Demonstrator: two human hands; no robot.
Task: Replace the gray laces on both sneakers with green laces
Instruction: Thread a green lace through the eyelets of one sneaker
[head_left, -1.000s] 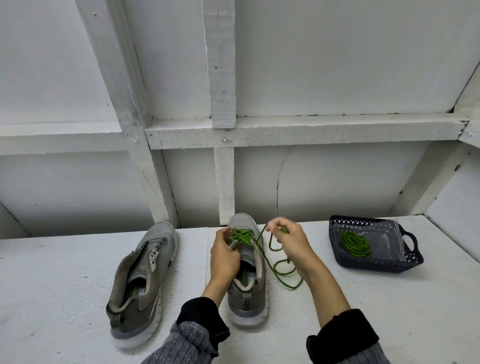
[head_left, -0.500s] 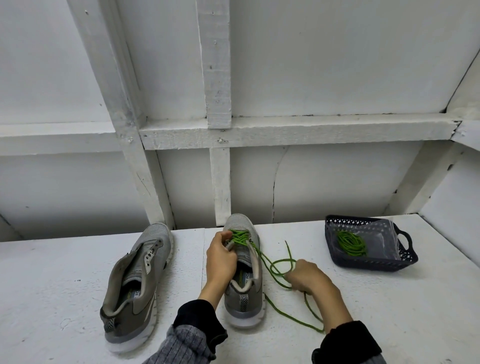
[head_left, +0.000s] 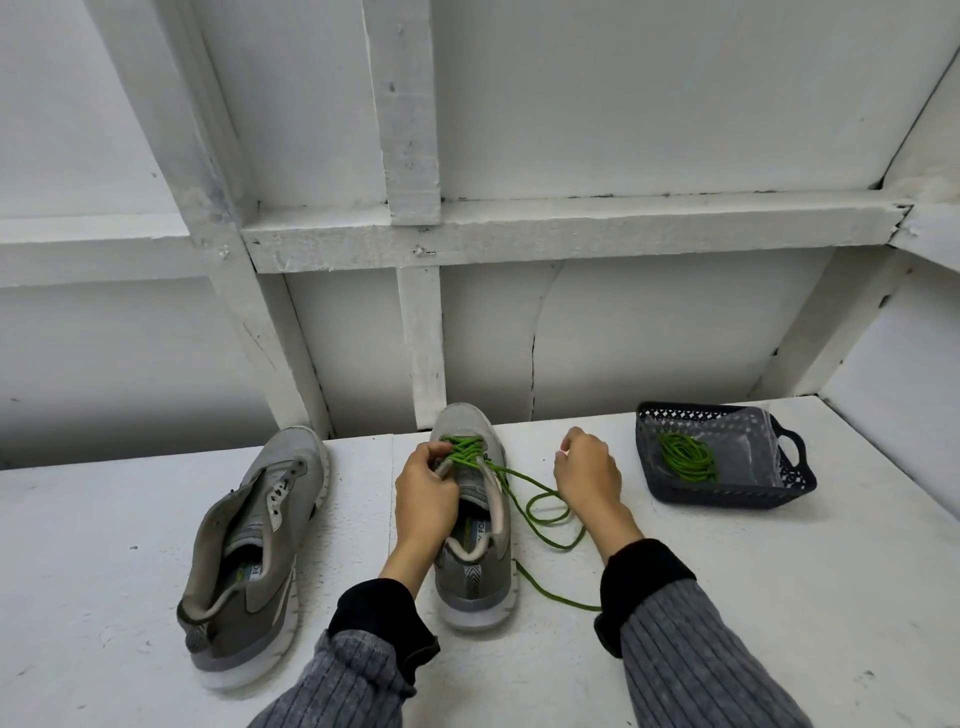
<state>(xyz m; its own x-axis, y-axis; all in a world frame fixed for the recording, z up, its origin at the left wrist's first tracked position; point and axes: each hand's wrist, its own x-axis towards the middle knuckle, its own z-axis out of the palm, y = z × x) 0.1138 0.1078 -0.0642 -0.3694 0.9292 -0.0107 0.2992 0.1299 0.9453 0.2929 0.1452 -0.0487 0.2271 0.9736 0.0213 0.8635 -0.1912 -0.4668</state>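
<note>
Currently the left hand (head_left: 423, 493) grips the centre sneaker (head_left: 475, 525) to steady it, while the right hand (head_left: 587, 475) pinches the green lace (head_left: 540, 514) (pinch partly hidden) for threading.

Head camera looks forward and down, close

half-laced sneaker (head_left: 475, 582), unlaced sneaker (head_left: 249, 561), coiled green lace (head_left: 688, 457)

Two bare hands, left hand (head_left: 423, 499) and right hand (head_left: 589, 475), grey ribbed knit sleeves (head_left: 696, 660) on both forearms, black inner cuffs (head_left: 644, 569) showing at the wrists, slightly bunched
</note>
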